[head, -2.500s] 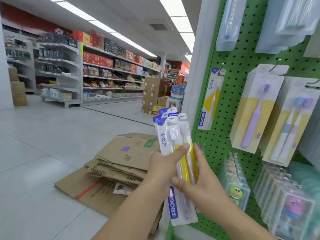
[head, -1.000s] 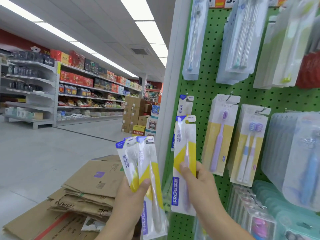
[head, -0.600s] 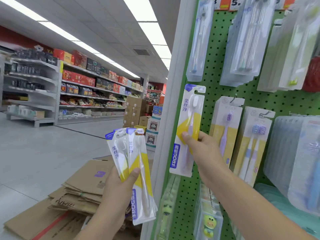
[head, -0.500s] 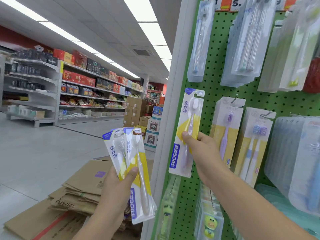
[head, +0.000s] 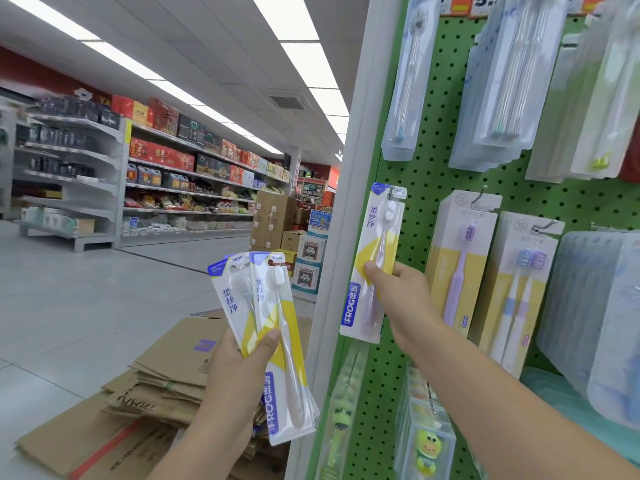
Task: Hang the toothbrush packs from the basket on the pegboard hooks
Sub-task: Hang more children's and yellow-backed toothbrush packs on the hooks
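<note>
My right hand grips a white-and-yellow toothbrush pack by its middle and holds it against the green pegboard. The pack's top hole sits at a metal hook at the board's left edge. My left hand grips a fan of the same toothbrush packs, lower and to the left of the board. The basket is out of view.
Other toothbrush packs hang on hooks to the right, clear packs above, children's brushes below. A white upright post edges the board. Flattened cardboard lies on the floor at left; store shelves stand far off.
My right hand took one pack from the bunch and raised it up to the left hook on the pegboard. The left hand keeps the other packs, lowered slightly left.
</note>
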